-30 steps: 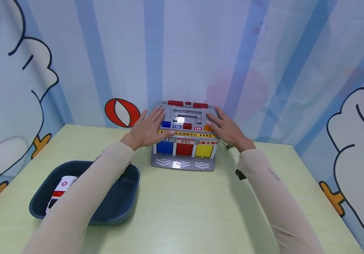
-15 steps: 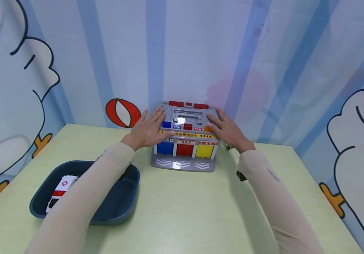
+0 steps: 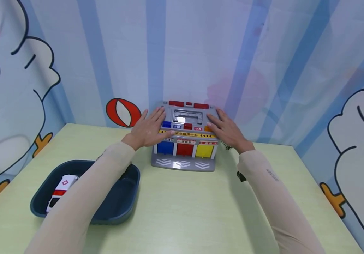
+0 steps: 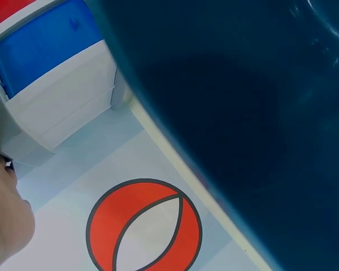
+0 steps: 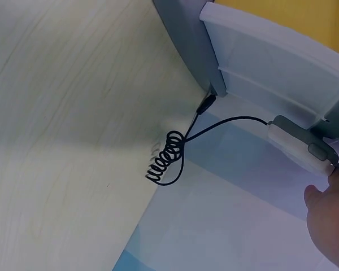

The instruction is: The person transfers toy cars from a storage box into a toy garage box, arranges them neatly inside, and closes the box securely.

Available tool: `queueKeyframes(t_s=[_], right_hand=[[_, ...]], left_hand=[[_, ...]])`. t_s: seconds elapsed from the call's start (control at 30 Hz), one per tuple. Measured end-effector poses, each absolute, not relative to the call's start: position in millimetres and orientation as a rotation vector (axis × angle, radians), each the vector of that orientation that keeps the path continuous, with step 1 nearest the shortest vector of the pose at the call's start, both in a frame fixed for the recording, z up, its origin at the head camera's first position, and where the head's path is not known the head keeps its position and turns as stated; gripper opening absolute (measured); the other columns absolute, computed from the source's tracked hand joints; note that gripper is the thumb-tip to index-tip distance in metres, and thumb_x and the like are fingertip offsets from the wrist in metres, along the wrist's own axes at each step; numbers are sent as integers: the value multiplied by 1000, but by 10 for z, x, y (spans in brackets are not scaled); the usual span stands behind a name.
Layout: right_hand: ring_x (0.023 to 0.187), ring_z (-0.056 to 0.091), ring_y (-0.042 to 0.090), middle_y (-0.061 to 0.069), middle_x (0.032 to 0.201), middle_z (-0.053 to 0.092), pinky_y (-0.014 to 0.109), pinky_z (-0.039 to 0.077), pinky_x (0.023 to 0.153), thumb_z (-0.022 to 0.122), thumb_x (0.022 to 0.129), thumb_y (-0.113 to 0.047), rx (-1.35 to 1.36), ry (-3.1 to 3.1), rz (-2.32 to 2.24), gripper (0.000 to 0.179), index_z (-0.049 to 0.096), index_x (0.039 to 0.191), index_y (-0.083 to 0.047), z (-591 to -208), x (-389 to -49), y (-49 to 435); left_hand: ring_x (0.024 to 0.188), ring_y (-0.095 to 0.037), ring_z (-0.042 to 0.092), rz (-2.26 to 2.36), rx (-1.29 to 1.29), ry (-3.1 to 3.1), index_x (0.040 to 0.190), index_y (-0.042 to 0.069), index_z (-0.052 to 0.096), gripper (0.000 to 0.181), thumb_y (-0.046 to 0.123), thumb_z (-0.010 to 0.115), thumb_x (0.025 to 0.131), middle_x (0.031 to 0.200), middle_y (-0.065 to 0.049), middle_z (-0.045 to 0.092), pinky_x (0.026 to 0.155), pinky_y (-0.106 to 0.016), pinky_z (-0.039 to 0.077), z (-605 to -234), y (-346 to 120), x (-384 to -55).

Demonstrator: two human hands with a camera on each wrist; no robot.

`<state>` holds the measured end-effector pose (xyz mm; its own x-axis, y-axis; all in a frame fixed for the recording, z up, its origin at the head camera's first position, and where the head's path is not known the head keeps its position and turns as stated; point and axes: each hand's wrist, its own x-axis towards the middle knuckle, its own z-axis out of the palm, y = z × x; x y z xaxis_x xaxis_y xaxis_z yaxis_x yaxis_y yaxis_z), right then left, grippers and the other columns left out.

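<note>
A grey toy emergency station (image 3: 188, 116) with blue, red and yellow garage doors stands at the back of the table. My left hand (image 3: 147, 129) lies with straight fingers on its left top edge, the thumb reaching along the yellow strip. On the right top edge rests my right hand (image 3: 227, 128), its fingers spread near the orange button. The right wrist view shows a small handset (image 5: 302, 145) with a coiled black cord (image 5: 168, 155) on the station's side, close to that hand. Part of the left hand (image 4: 8, 217) shows beside the station in the left wrist view.
A dark blue tub (image 3: 118, 201) stands at the front left, partly under my left forearm. Inside it lies a white toy ambulance (image 3: 61, 188) with a red stripe, partly hidden by the sleeve. Behind the table (image 3: 194, 211) hangs a striped cartoon curtain (image 3: 188, 49).
</note>
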<state>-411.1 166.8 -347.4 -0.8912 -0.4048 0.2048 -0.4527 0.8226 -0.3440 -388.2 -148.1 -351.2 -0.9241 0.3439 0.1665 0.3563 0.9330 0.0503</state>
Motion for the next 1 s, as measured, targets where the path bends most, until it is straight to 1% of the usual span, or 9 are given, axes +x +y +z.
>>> queueKeyframes(t_s=[0.27, 0.5, 0.63, 0.77, 0.9, 1.0], right_hand=[[156, 5, 36, 8, 171, 2, 61, 16, 123, 37, 104, -50, 685, -2866, 563, 63, 23, 160, -24, -3482, -4112, 1632], [157, 0, 36, 9, 171, 1, 59, 7, 125, 32, 106, -48, 676, -2872, 518, 61, 22, 160, -21, -3470, -4101, 1629], [157, -1, 35, 9, 171, 1, 59, 5, 125, 29, 106, -49, 671, -2880, 494, 62, 19, 160, -20, -3471, -4099, 1647], [157, -3, 34, 9, 170, -1, 59, 5, 125, 31, 104, -54, 682, -2904, 479, 68, 16, 161, -19, -3473, -4078, 1645], [157, -4, 35, 9, 170, -3, 61, 4, 124, 39, 97, -64, 680, -2939, 433, 83, 14, 162, -19, -3450, -4060, 1612], [157, -3, 36, 11, 170, -4, 62, 3, 124, 42, 93, -70, 679, -2955, 371, 91, 13, 162, -19, -3430, -4057, 1579]], left_hand=[[158, -28, 5, -118, -532, -2933, 161, 11, 12, 94, 73, 35, 93, 170, -8, 8, 126, -55, -1, -3507, -1496, -3876], [158, -28, 5, -140, -528, -2941, 161, 11, 12, 95, 73, 36, 93, 170, -8, 8, 126, -54, -1, -3509, -1476, -3876], [158, -28, 5, -143, -532, -2941, 161, 12, 11, 95, 73, 35, 92, 170, -8, 8, 126, -54, -2, -3515, -1455, -3884], [158, -28, 5, -140, -540, -2937, 161, 12, 12, 95, 73, 35, 92, 170, -8, 8, 126, -54, -2, -3518, -1445, -3890], [158, -27, 4, -139, -538, -2943, 161, 12, 11, 95, 73, 35, 93, 170, -8, 8, 126, -54, -2, -3512, -1452, -3885], [158, -27, 4, -136, -528, -2948, 161, 12, 11, 94, 73, 35, 93, 170, -7, 7, 126, -54, -2, -3502, -1464, -3877]])
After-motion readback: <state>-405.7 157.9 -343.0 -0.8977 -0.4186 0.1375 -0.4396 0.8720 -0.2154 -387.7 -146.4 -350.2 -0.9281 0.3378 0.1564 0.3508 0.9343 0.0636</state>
